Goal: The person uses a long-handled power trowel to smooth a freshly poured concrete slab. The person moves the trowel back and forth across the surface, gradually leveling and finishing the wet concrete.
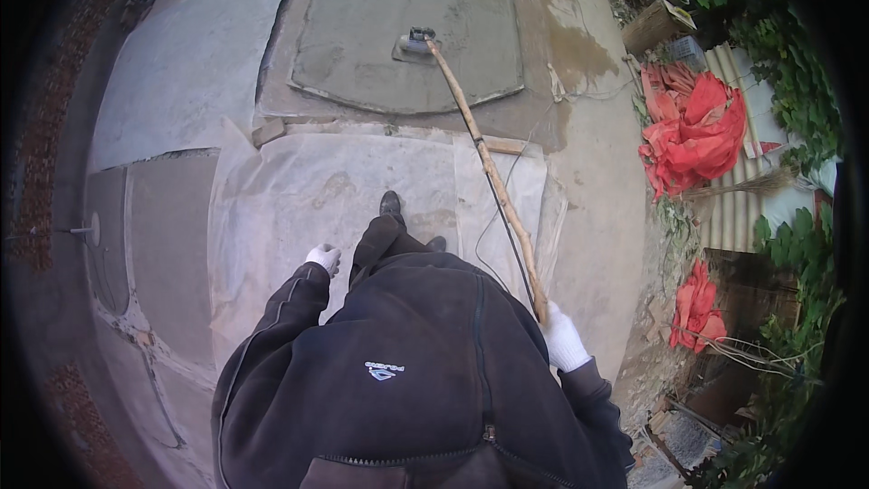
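My right hand (563,340), in a white glove, is closed around the lower end of a long wooden pole (486,158). At its far end a trowel-like tool (415,47), a flat metal plate with a small dark motor-like body, rests on a grey slab of fresh-looking concrete (362,9). A dark cable runs along the pole. My left hand (324,259), also white-gloved, hangs beside my left leg with its fingers curled in; nothing shows in it.
Pale plastic sheeting (299,172) lies under my feet, with a wooden strip (503,145) and a brick-like block (269,132) at its far edge. Smooth panels lie left. Red cloth (697,131), logs (654,27), corrugated sheets and leafy plants line the right side.
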{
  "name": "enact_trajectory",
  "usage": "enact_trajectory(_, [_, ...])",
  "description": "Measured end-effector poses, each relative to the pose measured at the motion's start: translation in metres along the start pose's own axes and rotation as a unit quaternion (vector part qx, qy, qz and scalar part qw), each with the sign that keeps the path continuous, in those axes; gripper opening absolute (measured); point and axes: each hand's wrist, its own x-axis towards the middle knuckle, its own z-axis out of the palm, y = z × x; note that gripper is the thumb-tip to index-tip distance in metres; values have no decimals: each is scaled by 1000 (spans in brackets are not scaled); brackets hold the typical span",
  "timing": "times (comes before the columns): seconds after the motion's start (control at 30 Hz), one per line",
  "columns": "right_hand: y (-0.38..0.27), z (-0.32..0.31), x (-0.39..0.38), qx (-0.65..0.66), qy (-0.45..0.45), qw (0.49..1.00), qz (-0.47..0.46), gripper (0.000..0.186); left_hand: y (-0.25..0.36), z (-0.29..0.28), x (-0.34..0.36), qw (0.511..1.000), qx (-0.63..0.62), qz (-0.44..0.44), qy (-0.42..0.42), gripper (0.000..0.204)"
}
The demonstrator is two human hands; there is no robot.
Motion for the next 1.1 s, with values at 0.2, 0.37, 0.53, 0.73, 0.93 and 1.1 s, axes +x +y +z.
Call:
enact_trajectory(0.2, [33, 24, -9, -17, 0, 1000, -5, 52, 3, 3, 5, 999, 41, -3, -15, 31])
enact_trajectory(0.37, [38, 29, -11, -27, -14, 1000, -1, 55, 25, 14, 14, 998, 59, 11, -30, 31])
enact_trajectory(0.53, [41, 30, -17, -33, -20, 999, 7, 54, 44, 24, 23, 996, 63, 30, -46, 27])
enact_trajectory(0.73, [44, 27, -24, -19, -12, 1000, 0, 56, 38, 33, 16, 997, 37, 32, -57, 25])
enact_trajectory(0.93, [101, 64, -29, 57, -34, 996, 54, 55, -2, 28, 6, 999, 36, 4, -37, 28])
enact_trajectory(1.1, [168, 104, -29, 146, -40, 982, 112, 53, -20, 24, 2, 999, 28, -24, -25, 31])
